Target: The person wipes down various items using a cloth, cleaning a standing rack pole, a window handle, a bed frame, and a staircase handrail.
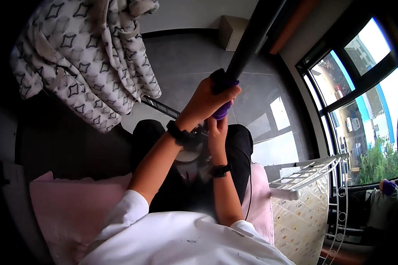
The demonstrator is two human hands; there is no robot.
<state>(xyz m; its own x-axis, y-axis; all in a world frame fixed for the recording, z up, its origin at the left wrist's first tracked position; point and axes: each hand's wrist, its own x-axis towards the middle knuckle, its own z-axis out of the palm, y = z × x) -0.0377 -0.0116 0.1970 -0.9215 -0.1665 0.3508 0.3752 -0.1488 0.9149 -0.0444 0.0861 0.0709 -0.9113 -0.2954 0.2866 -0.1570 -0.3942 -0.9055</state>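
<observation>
Head view: the left hand [213, 98] is wrapped firmly about a purple cloth [221, 113], which sits inside its grasp around the dark pole [251, 42], showing beyond the fingers and below the palm. Just beneath, the right hand [217, 132] has its fingertips at the cloth's lower end, though whether they pinch it I cannot tell. Above both hands the pole slants up and to the right, well apart from the patterned robe [82, 57] on the left

Purple cloth [222, 112]; black pole [252, 42]; white robe [84, 59], grey diamond outlines; pink sheet [82, 194]; white shirt [185, 238].
</observation>
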